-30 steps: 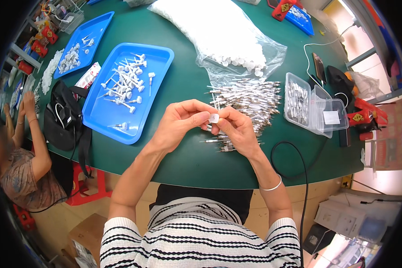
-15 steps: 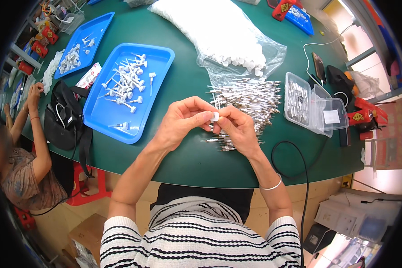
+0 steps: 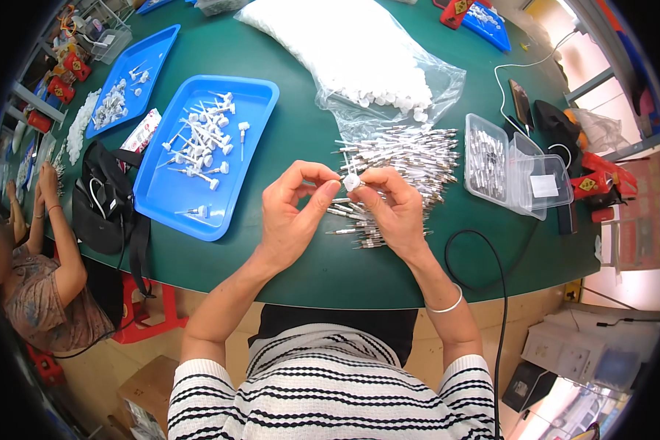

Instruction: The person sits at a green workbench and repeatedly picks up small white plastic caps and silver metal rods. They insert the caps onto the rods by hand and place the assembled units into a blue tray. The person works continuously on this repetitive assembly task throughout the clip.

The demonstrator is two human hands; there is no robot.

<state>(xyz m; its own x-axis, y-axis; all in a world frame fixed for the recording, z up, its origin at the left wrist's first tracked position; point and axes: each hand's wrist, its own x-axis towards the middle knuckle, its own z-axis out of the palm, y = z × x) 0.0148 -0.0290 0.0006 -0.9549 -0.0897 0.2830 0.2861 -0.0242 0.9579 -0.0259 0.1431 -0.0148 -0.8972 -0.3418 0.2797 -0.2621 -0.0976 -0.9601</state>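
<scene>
Right hand (image 3: pixel 396 209): yours, thumb and forefinger closed in a pinch on one white cap (image 3: pixel 352 182), held above the bench (image 3: pixel 308 271). Slender shafts show just beyond the cap; whether one joins it cannot be told.

Left hand (image 3: pixel 293 209): yours, fingers curved, thumb and forefinger tips near the cap; whether they grip anything cannot be told.

Before your right hand: loose pile of metal-and-white rods (image 3: pixel 411 161).

Beyond the pile: clear plastic bag (image 3: pixel 447 84), open toward you, filled with a mass of white caps.

To your right: clear box (image 3: pixel 488 192), holding more rods; hinged lid (image 3: pixel 543 165) folded open, white label on it.

To your left: blue tray (image 3: pixel 257 106), holding a heap of white-capped rods, a few lying apart.

Farther left: second blue tray (image 3: pixel 154 59), holding white pieces, heaped toward its near end.
</scene>
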